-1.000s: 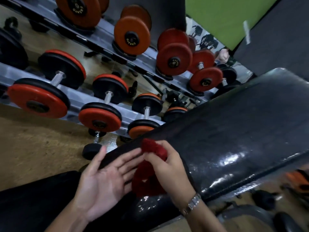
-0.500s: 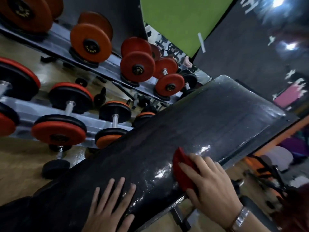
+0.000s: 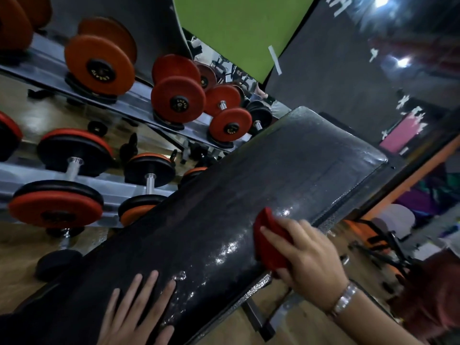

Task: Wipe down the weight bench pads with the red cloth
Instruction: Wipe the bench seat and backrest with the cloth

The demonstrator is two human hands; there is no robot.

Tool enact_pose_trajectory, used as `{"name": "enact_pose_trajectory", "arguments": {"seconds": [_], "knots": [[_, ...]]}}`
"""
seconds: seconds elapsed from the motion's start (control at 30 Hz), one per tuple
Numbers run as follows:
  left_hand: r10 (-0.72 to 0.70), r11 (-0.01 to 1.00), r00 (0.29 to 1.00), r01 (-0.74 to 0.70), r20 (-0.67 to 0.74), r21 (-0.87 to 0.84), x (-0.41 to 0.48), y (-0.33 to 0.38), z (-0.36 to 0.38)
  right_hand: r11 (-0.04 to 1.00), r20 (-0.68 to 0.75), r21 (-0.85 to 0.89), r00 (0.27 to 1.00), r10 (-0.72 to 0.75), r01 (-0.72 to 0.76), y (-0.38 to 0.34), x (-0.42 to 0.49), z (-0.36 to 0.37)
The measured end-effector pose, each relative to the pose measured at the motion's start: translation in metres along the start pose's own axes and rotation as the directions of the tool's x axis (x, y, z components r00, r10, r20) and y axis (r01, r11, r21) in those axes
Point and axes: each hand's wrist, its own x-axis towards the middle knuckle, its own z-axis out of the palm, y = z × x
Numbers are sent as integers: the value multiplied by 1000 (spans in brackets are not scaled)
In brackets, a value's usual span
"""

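Observation:
A long black bench pad (image 3: 249, 195) runs from lower left to upper right, shiny with wet spots. My right hand (image 3: 306, 255) presses the red cloth (image 3: 270, 242) against the pad's near side, fingers laid over it and thumb under its lower edge. A metal watch sits on that wrist. My left hand (image 3: 134, 312) lies flat on the pad's lower end with fingers spread and straight, holding nothing.
A two-tier dumbbell rack (image 3: 139, 103) with several red and black dumbbells stands just behind the pad on the left. The bench's metal frame (image 3: 258, 317) shows under the pad. More gym equipment (image 3: 378, 240) stands to the right.
My right hand moved the cloth from beside my left hand up along the pad to the right. My left hand went flat onto the pad. The camera view swung right.

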Motion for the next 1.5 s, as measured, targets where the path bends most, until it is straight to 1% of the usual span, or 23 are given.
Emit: {"name": "enact_pose_trajectory", "arguments": {"seconds": [0.13, 0.2, 0.23, 0.3, 0.4, 0.43, 0.47, 0.53, 0.6, 0.67, 0.73, 0.8, 0.87, 0.93, 1.0, 1.07, 1.13, 1.2, 1.27, 1.33, 1.4, 1.47, 1.5], "knots": [[7, 1000, 1000, -7, -8, -26, 1, 0, -2, 982, -135, -78, 978, 159, -170, 34, 19, -7], [15, 999, 999, -17, -39, -50, 1, -1, -1, 960, -154, -89, 956, 249, -264, 30, 43, -4], [17, 998, 998, -20, -56, -59, 2, -1, -1, 956, -149, -84, 953, 266, -280, 23, 52, -1], [20, 998, 997, -25, -73, -64, 3, -2, 0, 974, -113, -64, 972, 207, -215, 6, 57, 8], [37, 998, 995, -41, -89, -45, 5, -4, 2, 999, -47, -43, 999, -19, 17, -4, 37, 13], [49, 998, 994, -54, -101, -39, 5, -4, 2, 996, -44, -42, 996, -75, 73, 2, 30, 11], [55, 998, 992, -60, -115, -37, 5, -4, 2, 994, -49, -48, 994, -97, 95, 10, 27, 8], [53, 997, 993, -59, -104, -57, 5, -3, 3, 996, -73, -80, 996, -43, 37, 27, 33, 3], [63, 995, 994, -69, -89, -68, 4, -3, 2, 988, -100, -122, 991, 84, -96, 36, 55, 0], [69, 995, 995, -74, -72, -69, 3, -1, 2, 965, -118, -153, 974, 196, -212, 31, 85, 4], [64, 996, 996, -68, -65, -60, 3, -1, 1, 952, -112, -153, 962, 250, -265, 16, 108, 14], [73, 996, 995, -77, -70, -53, 3, -2, 1, 966, -69, -145, 976, 208, -216, -2, 114, 24], [84, 995, 994, -87, -63, -47, 2, -3, 1, 992, -1, -101, 997, 77, -77, -13, 101, 30], [88, 995, 995, -89, -51, -33, 2, -4, 2, 997, 27, -39, 997, -73, 74, -10, 82, 29], [92, 995, 994, -93, -53, -28, 3, -3, 1, 989, 22, -30, 989, -145, 145, 5, 74, 24], [91, 995, 995, -93, -46, -31, 2, -3, 0, 994, 14, -67, 996, -86, 87, 21, 85, 20], [86, 996, 995, -88, -52, -31, 1, -3, -1, 991, -25, -125, 999, 43, -46, 26, 109, 22], [80, 996, 995, -82, -57, -29, 3, -2, -4, 973, -60, -155, 985, 164, -172, 17, 134, 29], [76, 997, 993, -79, -86, -23, 4, -1, -4, 964, -55, -161, 978, 203, -209, -2, 147, 38], [69, 998, 993, -70, -92, -7, 4, -2, -2, 981, -10, -152, 993, 118, -118, -21, 142, 46], [76, 997, 990, -75, -115, 10, 3, -3, 1, 996, 50, -74, 997, -50, 54, -29, 124, 49], [86, 996, 989, -85, -120, 8, 3, -3, 0, 978, 83, -13, 975, -207, 208, -20, 110, 46], [86, 996, 989, -86, -117, 6, 3, -3, -1, 969, 88, -13, 966, -243, 245, -11, 108, 43]]}}
